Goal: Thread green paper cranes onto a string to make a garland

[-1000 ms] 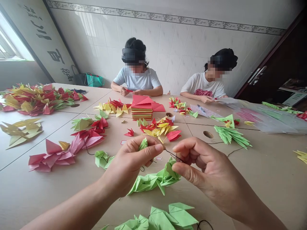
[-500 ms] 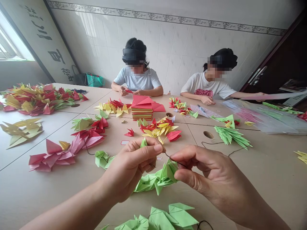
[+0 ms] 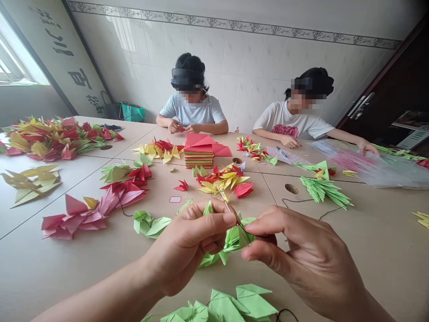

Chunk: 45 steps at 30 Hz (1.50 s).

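Note:
My left hand (image 3: pixel 197 241) is closed, pinching a thin needle (image 3: pixel 228 206) near its eye end or tip, I cannot tell which; a green paper point rises behind its fingers. My right hand (image 3: pixel 291 250) pinches a dark thread (image 3: pixel 259 235) between thumb and fingers, close to the left fingertips. Green folded paper pieces (image 3: pixel 234 239) hang in a bunch beneath and between both hands. More green folded pieces (image 3: pixel 231 306) lie at the bottom edge, and another green piece (image 3: pixel 144 223) rests left of my left hand.
A pink paper string (image 3: pixel 77 217) lies left. Ahead are yellow and red pieces (image 3: pixel 224 181) and a stack of coloured paper (image 3: pixel 198 158). Green strips (image 3: pixel 323 190) lie right, near a table hole (image 3: pixel 291 188). Two people (image 3: pixel 191 107) sit across, beside plastic bags (image 3: pixel 385 167).
Both hands have shifted slightly, and the needle now shows above my left fingertips. My right hand is nearer the left. The person at right has lowered an arm onto the plastic.

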### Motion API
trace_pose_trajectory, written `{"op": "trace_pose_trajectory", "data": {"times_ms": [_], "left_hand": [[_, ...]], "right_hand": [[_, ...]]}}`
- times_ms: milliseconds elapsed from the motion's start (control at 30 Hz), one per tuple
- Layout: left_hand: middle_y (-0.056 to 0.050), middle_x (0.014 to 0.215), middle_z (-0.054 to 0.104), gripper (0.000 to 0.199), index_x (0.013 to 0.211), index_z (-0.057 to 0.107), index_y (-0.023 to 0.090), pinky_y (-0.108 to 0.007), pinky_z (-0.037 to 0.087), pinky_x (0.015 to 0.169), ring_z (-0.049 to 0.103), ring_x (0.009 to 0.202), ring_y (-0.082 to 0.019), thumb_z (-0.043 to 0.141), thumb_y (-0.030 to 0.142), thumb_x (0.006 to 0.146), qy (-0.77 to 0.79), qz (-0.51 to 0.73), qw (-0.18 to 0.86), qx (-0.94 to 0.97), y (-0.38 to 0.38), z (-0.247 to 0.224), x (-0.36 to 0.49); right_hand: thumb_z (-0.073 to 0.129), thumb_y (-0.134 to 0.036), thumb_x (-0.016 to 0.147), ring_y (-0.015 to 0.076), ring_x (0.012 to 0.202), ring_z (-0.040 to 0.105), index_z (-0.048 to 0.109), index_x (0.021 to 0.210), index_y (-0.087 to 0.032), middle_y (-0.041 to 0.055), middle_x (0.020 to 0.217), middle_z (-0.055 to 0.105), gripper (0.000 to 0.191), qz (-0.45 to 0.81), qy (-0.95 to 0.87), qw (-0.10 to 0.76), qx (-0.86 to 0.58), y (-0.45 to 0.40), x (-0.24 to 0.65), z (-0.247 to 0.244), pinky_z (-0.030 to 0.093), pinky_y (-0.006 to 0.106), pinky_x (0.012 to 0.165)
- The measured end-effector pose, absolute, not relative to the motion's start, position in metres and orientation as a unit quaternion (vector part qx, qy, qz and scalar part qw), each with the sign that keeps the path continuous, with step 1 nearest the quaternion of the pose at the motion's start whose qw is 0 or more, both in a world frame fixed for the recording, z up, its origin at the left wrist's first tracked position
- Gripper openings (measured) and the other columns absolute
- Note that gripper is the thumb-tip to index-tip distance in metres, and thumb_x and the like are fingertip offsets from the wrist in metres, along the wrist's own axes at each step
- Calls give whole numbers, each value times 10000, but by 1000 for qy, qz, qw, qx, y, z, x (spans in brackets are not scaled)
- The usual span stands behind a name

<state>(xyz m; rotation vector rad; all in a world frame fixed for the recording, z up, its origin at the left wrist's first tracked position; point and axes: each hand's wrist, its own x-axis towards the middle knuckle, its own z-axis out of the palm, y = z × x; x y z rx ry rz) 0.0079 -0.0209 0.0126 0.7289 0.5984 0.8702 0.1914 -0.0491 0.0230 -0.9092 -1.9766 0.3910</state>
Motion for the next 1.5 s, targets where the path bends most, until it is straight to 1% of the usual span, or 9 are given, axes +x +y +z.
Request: {"op": "trace_pose_trajectory", "data": {"times_ms": [300, 567, 767, 967, 1200, 1333, 1500], "left_hand": [[76, 475, 353, 164, 673, 656, 161, -188, 236, 473, 263, 483, -70, 781, 262, 706, 280, 397, 805, 340, -23, 13, 11], [75, 468, 353, 167, 663, 657, 160, -192, 216, 467, 239, 483, -72, 785, 261, 694, 271, 392, 814, 332, -24, 15, 12], [79, 468, 351, 168, 656, 652, 158, -187, 208, 461, 226, 476, -65, 784, 254, 699, 270, 395, 815, 327, -25, 16, 13], [82, 466, 356, 168, 669, 650, 157, -179, 213, 459, 223, 472, -59, 786, 248, 708, 270, 395, 816, 326, -26, 15, 13], [84, 473, 352, 186, 664, 637, 159, -179, 213, 462, 219, 475, -58, 781, 262, 723, 270, 392, 818, 323, -25, 13, 14], [82, 471, 376, 168, 678, 655, 163, -174, 227, 466, 234, 473, -56, 787, 259, 715, 261, 390, 819, 330, -26, 16, 13], [72, 492, 424, 177, 672, 666, 169, -174, 260, 471, 293, 486, -57, 802, 277, 708, 269, 400, 802, 353, -27, 17, 11]], "right_hand": [[678, -381, 872, 91, 543, 531, 589, 789, -216, -45, 652, 601, 205, 146, -802, 447, -369, -49, 191, 23, 412, 208, 525], [691, -337, 871, 76, 547, 508, 575, 782, -219, -67, 630, 559, 188, 140, -805, 454, -356, -49, 190, 21, 406, 196, 543], [683, -282, 881, 80, 559, 521, 567, 802, -223, -64, 651, 577, 153, 133, -809, 448, -355, -49, 188, 21, 418, 199, 543], [671, -292, 890, 77, 540, 509, 562, 795, -222, -65, 632, 561, 161, 133, -807, 452, -357, -49, 188, 21, 411, 199, 528], [668, -263, 892, 71, 546, 499, 569, 796, -213, -62, 640, 561, 147, 135, -810, 450, -352, -48, 188, 22, 402, 194, 531], [653, -206, 892, 70, 555, 494, 563, 780, -207, -60, 643, 555, 144, 144, -814, 438, -353, -47, 187, 22, 390, 193, 532], [665, -210, 883, 61, 532, 469, 547, 764, -212, -71, 634, 550, 168, 165, -808, 443, -351, -47, 185, 23, 367, 180, 511]]}}
